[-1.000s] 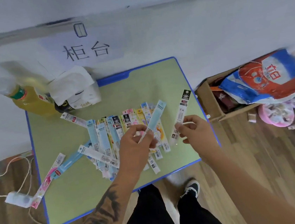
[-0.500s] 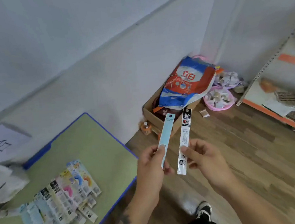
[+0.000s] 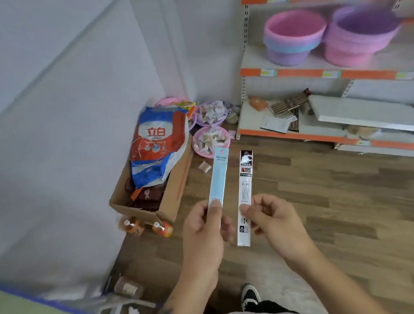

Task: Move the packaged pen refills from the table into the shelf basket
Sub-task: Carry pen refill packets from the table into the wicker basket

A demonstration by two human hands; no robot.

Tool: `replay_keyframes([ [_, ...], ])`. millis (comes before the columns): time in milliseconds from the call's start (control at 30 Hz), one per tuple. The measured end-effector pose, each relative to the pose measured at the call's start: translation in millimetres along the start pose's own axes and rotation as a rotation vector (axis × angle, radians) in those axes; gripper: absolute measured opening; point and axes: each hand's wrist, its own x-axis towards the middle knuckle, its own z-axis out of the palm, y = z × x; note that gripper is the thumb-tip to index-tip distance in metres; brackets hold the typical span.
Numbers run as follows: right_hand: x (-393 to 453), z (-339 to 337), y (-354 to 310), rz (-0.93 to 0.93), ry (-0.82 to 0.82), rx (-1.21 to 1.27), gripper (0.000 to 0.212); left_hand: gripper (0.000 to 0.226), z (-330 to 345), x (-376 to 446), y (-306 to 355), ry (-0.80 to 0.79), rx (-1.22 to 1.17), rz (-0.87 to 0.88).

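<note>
Head view, left hand [image 3: 204, 230] pinching blue refill pack [image 3: 218, 181] upright, right hand [image 3: 272, 217] pinching white refill pack [image 3: 245, 193] beside it

Grey walls [image 3: 67, 121]; wood floor [image 3: 362, 216]; orange-edged shelving [image 3: 320, 70].

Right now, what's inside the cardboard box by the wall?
In the cardboard box, a blue, white and red bag lies on top, sticking out over the rim. Beneath it show dark brown packets. Anything deeper is covered by the bag and the box walls.
</note>
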Motion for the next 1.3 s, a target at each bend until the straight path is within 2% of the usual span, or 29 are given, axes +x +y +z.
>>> replay_keyframes([
  [200, 26, -49, -6, 0.025, 0.204, 0.091, 0.012, 0.018, 61, 35, 2, -0.144, 0.033, -0.058],
  [467, 96, -102, -32, 0.044, 0.451, 0.086, 0.02, 0.017, 144, 115, 20, -0.38, 0.055, -0.154],
  [800, 220, -143, -133, -0.037, 0.673, 0.05, 0.015, 0.005, 246, 252, 124, -0.634, 0.052, -0.117],
  [933, 265, -151, -156, -0.058, 0.738, 0.082, 0.013, 0.006, 270, 297, 148, -0.668, 0.055, -0.099],
  [1100, 311, -159, -173, -0.048, 0.766, 0.133, 0.014, 0.008, 292, 346, 156, -0.637, 0.042, -0.119],
  [1300, 370, -172, -200, -0.095, 0.699, 0.075, 0.011, 0.004, 319, 400, 173, -0.588, 0.032, -0.084],
])
